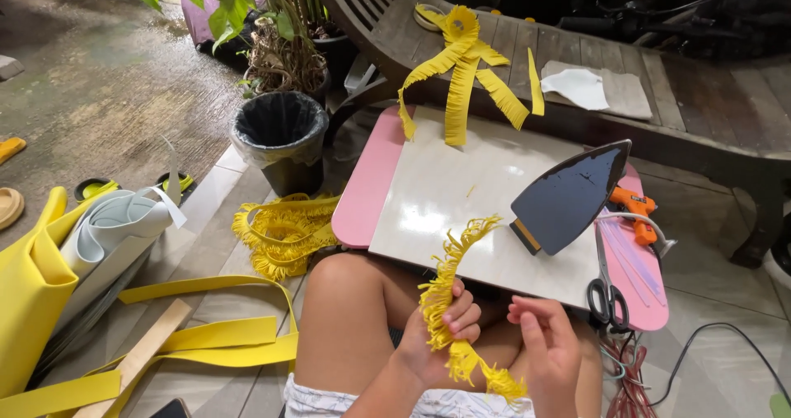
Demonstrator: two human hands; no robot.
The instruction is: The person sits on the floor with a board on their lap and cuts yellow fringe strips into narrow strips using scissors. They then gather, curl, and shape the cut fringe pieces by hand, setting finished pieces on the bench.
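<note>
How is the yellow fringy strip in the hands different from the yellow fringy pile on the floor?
The fringed strip is a single piece, held upright in the left hand, with the right hand beside it. The fringed pile is many loops heaped flat on the floor tiles, untouched, beside the pink table. Both are yellow with cut fringe edges.

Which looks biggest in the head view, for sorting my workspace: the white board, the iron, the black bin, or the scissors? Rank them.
1. White board, clearly largest.
2. Iron and black bin: they look alike, and the bin sits farther from the camera, so no ranking between them.
3. Scissors, smallest.
</note>
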